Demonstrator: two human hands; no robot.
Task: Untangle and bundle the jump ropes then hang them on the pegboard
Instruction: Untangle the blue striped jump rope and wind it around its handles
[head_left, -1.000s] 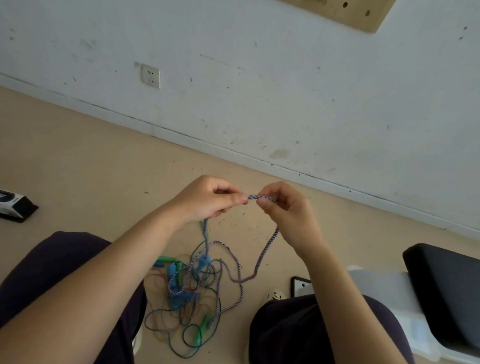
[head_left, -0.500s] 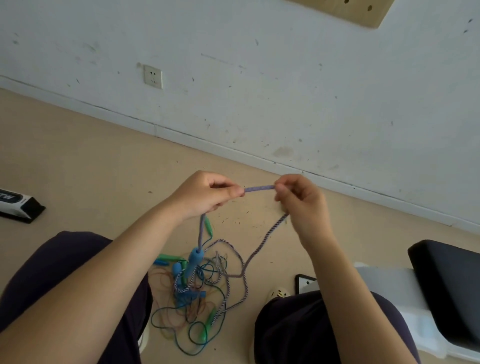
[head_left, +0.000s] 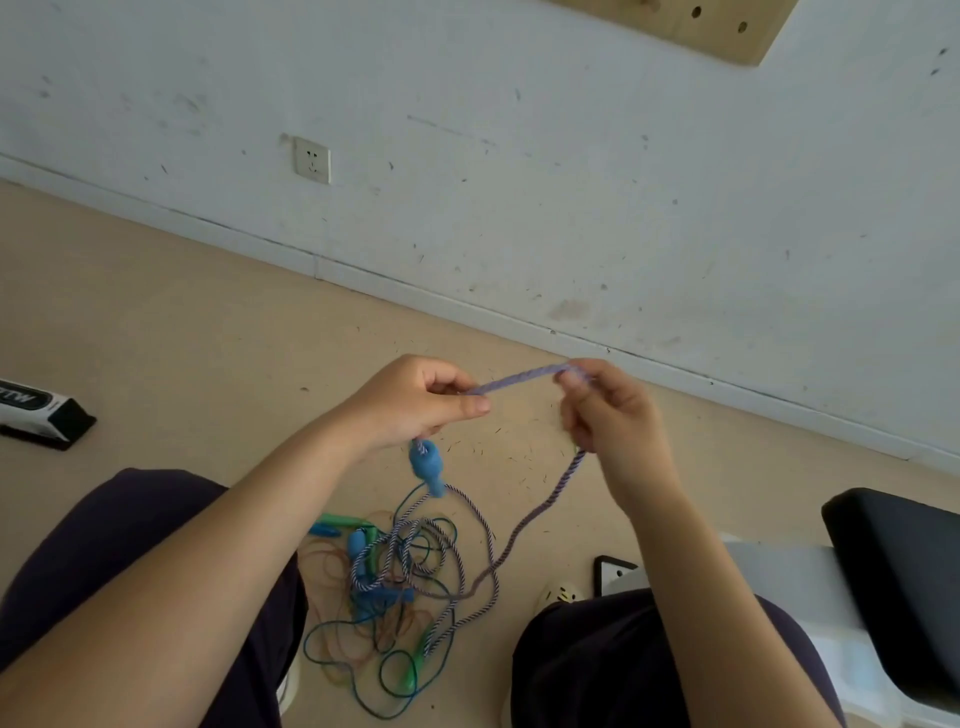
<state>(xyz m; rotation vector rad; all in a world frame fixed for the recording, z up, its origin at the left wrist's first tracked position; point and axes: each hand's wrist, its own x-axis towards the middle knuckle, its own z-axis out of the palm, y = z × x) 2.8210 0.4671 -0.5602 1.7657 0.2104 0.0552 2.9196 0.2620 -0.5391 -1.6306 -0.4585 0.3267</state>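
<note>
Rope comes first: a purple-and-white braided jump rope (head_left: 524, 378) is stretched in a short span between the person's two hands, held up above the floor. The left hand (head_left: 415, 402) pinches one end of that span between thumb and forefinger, and the right hand (head_left: 605, 410) has its fingers curled round the other end. Just below the left hand hangs a blue plastic handle (head_left: 427, 464), and from the right hand the braid trails down into a knotted heap of thin green, blue and braided cords (head_left: 400, 587) lying on the tan floor (head_left: 182, 332) between the person's knees.

To my eye this is the untangling stage, far from bundling. It would go best if the braid were fed hand over hand, slack drawn out gently, since a hard tug would likely tighten the knots below. Keeping the dangling handle clear of the loops should help too.

Loose rubber bands (head_left: 332, 571) lie beside the heap, handy for binding. Farther out, the corner of a pale wooden pegboard (head_left: 727, 31) shows high on the scuffed white wall (head_left: 571, 182), well apart from the ropes
</note>
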